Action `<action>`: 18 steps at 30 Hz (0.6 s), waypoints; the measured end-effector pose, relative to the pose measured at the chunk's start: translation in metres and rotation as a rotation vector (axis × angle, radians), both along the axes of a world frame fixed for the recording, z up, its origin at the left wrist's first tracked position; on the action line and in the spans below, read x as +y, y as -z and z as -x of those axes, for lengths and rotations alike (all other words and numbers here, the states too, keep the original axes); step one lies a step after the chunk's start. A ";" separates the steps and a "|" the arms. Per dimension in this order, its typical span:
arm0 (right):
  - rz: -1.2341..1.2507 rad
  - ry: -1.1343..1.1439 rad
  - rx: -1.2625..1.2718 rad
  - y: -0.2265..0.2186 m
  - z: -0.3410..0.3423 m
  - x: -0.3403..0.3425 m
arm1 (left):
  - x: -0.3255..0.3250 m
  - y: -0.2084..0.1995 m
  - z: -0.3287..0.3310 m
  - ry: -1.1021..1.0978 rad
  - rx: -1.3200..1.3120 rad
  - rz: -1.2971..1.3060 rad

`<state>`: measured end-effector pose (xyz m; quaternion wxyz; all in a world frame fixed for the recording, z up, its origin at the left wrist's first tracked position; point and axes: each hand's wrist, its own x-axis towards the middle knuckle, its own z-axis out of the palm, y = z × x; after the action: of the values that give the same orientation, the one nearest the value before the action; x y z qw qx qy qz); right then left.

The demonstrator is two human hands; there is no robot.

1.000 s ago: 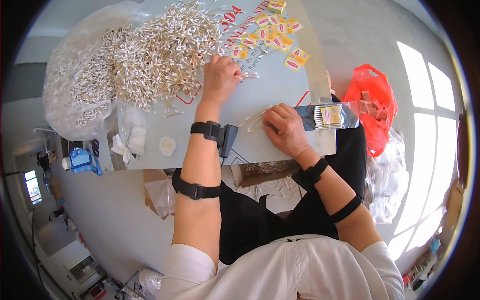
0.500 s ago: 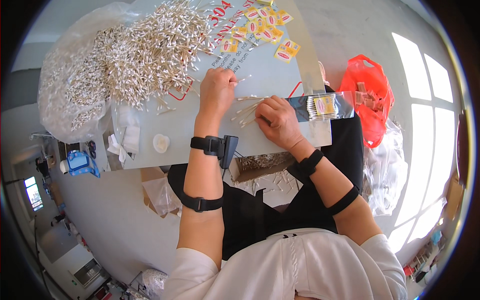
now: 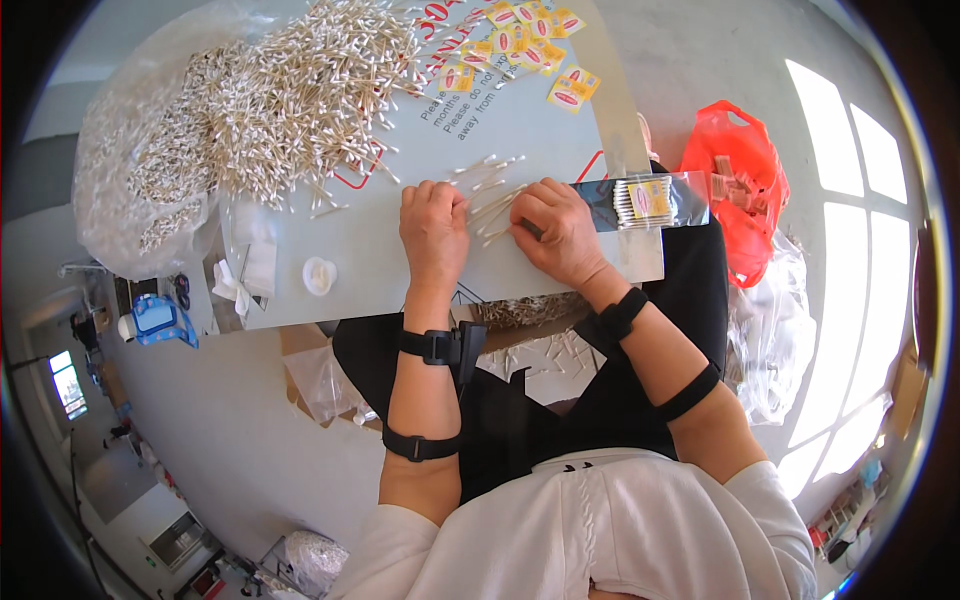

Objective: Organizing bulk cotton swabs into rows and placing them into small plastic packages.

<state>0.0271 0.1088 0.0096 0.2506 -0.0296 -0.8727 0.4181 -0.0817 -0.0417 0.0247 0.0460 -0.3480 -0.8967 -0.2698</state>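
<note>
while both hands rest on the table (image 3: 400,250), the left hand (image 3: 433,225) and right hand (image 3: 560,230) curl closed, pinching light, thin swabs (image 3: 490,205) between them; best gathered mid-stick.

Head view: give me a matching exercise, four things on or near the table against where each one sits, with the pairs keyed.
Things
1. big pile of cotton swabs
2. red plastic bag
3. small yellow labels
4. small bunch of swabs

Places
A. beyond the table's right edge
B. between the left hand and the right hand
C. far left part of the table
D. far edge of the table, right of the pile

Pairs: 1-C, 2-A, 3-D, 4-B
</note>
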 end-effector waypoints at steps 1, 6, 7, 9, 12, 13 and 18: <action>-0.002 0.008 -0.001 0.001 -0.001 0.001 | -0.001 -0.001 -0.001 0.001 -0.001 -0.002; 0.014 0.017 -0.018 0.005 -0.004 0.005 | -0.026 -0.022 -0.015 0.007 -0.377 -0.018; 0.011 0.016 -0.027 0.004 -0.004 0.005 | -0.033 -0.029 -0.020 0.007 -0.375 -0.017; 0.015 0.015 -0.028 0.005 -0.004 0.005 | -0.043 -0.040 -0.027 0.132 -0.803 0.095; 0.022 0.013 -0.021 0.004 -0.004 0.005 | -0.039 -0.043 -0.029 0.208 -0.736 -0.023; 0.025 0.014 -0.013 0.003 -0.004 0.004 | -0.034 -0.038 -0.028 0.207 -0.735 -0.024; 0.016 0.000 -0.021 0.002 -0.001 0.002 | 0.014 -0.009 -0.002 0.055 0.045 0.015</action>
<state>0.0286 0.1104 0.0078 0.2413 -0.0360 -0.8719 0.4245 -0.0802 -0.0282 0.0336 0.0562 -0.3788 -0.8875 -0.2564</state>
